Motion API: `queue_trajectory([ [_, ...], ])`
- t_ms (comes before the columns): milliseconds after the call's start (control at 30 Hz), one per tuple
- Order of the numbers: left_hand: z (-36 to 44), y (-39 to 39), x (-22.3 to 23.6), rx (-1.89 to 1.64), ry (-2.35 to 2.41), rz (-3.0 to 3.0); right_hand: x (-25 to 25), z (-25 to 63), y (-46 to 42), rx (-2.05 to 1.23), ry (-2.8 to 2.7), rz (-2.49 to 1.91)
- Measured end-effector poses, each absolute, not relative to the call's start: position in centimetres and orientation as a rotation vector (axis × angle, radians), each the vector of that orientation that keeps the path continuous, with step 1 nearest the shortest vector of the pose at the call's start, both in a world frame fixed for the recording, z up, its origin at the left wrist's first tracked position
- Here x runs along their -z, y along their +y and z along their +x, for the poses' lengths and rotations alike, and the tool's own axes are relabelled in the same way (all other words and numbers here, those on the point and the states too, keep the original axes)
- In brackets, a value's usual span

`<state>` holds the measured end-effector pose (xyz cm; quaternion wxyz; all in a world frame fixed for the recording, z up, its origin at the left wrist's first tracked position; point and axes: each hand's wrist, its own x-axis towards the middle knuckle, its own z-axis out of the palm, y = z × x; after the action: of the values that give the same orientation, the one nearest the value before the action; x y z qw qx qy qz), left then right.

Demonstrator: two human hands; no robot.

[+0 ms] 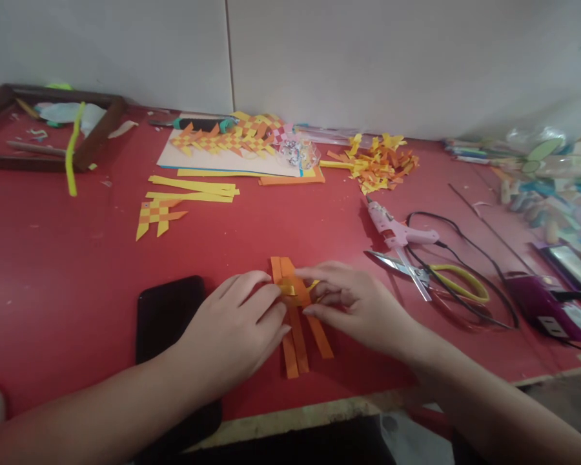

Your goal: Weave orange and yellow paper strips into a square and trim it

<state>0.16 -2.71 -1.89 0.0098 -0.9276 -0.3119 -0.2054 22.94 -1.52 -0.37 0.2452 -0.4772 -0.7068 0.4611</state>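
Observation:
Several orange paper strips (297, 342) lie side by side near the table's front, with a short yellow paper strip (290, 290) crossing them near their upper part. From the left, my left hand (242, 316) has curled fingers on the strips at this crossing; its fingertips are partly hidden. My right hand (351, 300) pinches the rightmost orange strip (321, 337) between thumb and fingers, and that strip slants away from the others. A bit of yellow shows by the right fingertips. Beside and partly under my left forearm lies a black phone (167, 310).
A checkered paper fish (157, 216) and yellow strips (193, 188) lie farther left. On the right are a pink glue gun (392, 226), scissors (430, 278) and a purple power box (552, 303). Paper scraps (380, 165), woven fish (232, 137) and a wooden frame (109, 123) stand toward the wall.

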Motion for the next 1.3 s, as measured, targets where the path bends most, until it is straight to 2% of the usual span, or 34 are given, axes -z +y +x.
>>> queue_trajectory([
  [200,0.3,-2.8,2.1,0.674,-0.918,-2.877,1.2,22.3,-2.1,-0.879,-2.092,-1.352],
  [467,0.4,-2.7,2.1,0.713,-0.901,-2.877,1.7,22.7,-2.3,-0.647,-2.157,-1.488],
  [800,0.5,-2.7,2.2,0.673,-0.871,-2.889,1.5,21.7,-2.0,-0.681,-2.148,-1.433],
  [1300,0.5,-2.6,2.2,0.649,-0.842,-2.903,0.7,24.1,-0.4,-0.448,-2.539,-1.114],
])
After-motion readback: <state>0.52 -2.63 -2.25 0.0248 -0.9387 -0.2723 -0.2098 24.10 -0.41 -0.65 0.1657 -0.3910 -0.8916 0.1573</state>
